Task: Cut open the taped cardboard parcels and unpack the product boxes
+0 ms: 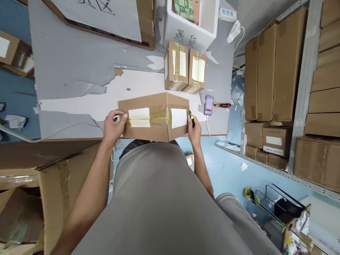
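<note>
A taped cardboard box (158, 132) with white labels lies at the front edge of the table, close to my body. At its left end, my left hand (114, 125) grips the box, thumb on top. My right hand (194, 130) is closed around a yellow and black utility knife (191, 119) at the box's right end. The knife's tip is near the right label; whether its blade touches the cardboard I cannot tell. Behind this box stand two smaller taped boxes (176, 67), side by side. A phone (208, 105) on a white cable lies to the right.
A red and black handled tool (224, 105) lies beside the phone. At the back are a white foam bin (191, 33), a large labelled carton (146, 24) and a power strip (227, 14). An open carton (71, 177) stands at left; shelving (301, 88) with boxes is at right.
</note>
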### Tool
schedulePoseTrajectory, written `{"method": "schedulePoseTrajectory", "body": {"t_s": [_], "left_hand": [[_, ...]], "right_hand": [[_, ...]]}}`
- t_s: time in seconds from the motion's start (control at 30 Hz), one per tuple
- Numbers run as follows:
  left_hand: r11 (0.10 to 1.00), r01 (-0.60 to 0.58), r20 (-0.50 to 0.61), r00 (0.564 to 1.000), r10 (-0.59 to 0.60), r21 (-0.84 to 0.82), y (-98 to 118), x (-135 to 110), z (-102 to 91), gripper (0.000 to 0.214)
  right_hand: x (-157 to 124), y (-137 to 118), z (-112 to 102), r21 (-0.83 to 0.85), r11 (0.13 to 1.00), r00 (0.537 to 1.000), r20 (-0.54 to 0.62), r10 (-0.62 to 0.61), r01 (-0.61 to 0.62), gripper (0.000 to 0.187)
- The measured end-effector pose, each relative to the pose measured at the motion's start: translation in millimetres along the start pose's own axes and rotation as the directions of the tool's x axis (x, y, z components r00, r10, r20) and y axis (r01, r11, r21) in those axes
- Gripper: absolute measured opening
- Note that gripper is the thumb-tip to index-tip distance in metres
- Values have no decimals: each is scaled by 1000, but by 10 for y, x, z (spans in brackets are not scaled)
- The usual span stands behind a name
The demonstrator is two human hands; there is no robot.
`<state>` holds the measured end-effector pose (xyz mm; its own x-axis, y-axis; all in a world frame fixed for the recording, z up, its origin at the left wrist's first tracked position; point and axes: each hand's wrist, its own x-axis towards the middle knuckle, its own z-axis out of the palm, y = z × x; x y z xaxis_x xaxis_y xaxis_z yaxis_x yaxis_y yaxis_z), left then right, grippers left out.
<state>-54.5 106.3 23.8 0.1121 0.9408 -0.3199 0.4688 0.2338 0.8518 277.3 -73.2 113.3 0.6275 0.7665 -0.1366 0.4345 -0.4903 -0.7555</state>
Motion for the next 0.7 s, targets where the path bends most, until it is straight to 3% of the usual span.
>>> {"method": "schedulePoseTrajectory", "body": {"t_s": [0.13, 0.23, 0.33, 0.47, 0.6, 0.7], "left_hand": [[997, 70, 157, 986, -64, -38, 0, 109, 427, 24], [992, 116, 254, 962, -101, -43, 23, 158, 556, 27], [994, 42, 266, 964, -14, -97, 179, 167, 430, 43], [957, -162, 224, 950, 217, -241, 705, 157, 89, 52], [960, -189, 272, 932, 241, -205, 1154, 227, -212, 39], [968, -177, 295, 929, 223, -176, 1198, 322, -342, 33]], "right_hand": [[19, -347, -278, -252, 964, 994, -48, -99, 84, 50], [17, -482, -258, -415, 906, 990, -66, -127, 89, 49], [-76, -600, -110, -515, 856, 991, -74, -107, 54, 51], [-268, -821, 142, -579, 816, 1000, -24, -19, 2, 54], [-395, -1026, 345, -577, 817, 1000, -16, -10, -2, 54], [-472, -1181, 377, -563, 826, 998, -29, -50, 25, 52]]}}
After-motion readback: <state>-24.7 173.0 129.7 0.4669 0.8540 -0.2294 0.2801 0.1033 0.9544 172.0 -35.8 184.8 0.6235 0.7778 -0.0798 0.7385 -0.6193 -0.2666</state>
